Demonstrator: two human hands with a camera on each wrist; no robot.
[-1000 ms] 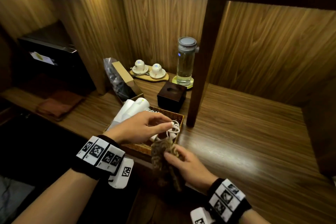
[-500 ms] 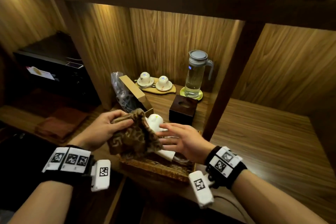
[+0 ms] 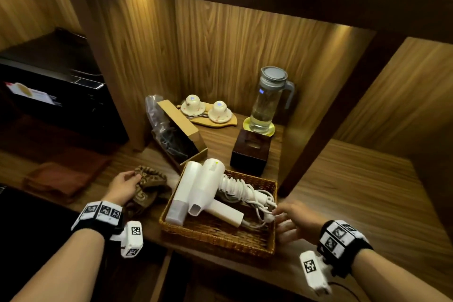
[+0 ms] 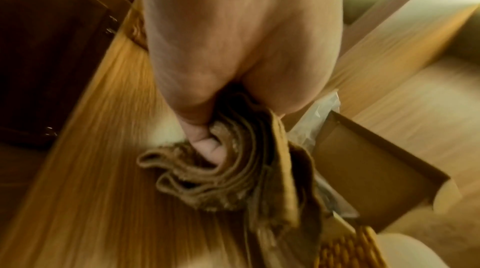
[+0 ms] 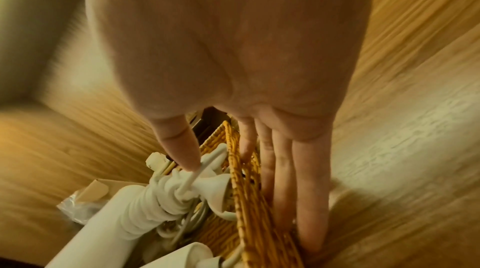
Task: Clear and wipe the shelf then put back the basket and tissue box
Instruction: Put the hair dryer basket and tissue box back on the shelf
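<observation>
A wicker basket (image 3: pixel 220 238) stands at the shelf's front edge and holds white hair dryers (image 3: pixel 203 189) with coiled cords. Behind it sits the dark tissue box (image 3: pixel 250 152). Left of the basket, my left hand (image 3: pixel 127 184) grips a bunched brown patterned cloth (image 3: pixel 152 186) lying on the wood; in the left wrist view my thumb (image 4: pixel 207 147) digs into the cloth (image 4: pixel 233 186). My right hand (image 3: pixel 284 220) is at the basket's right wall. The right wrist view has its fingers (image 5: pixel 285 190) straight along the outside of the wall (image 5: pixel 246 221) and the thumb touching a cord (image 5: pixel 182 186) inside.
An open cardboard box with a plastic bag (image 3: pixel 181 137) leans behind the basket. Further back are a tray with two cups (image 3: pixel 208 113) and a glass pitcher (image 3: pixel 268 103). An upright post (image 3: pixel 318 135) divides the shelf. A folded reddish towel (image 3: pixel 66 176) and a black appliance (image 3: pixel 49 95) are at the left.
My left hand took the cloth from over the basket down onto the shelf at its left. My right hand moved from above the basket to its right wall.
</observation>
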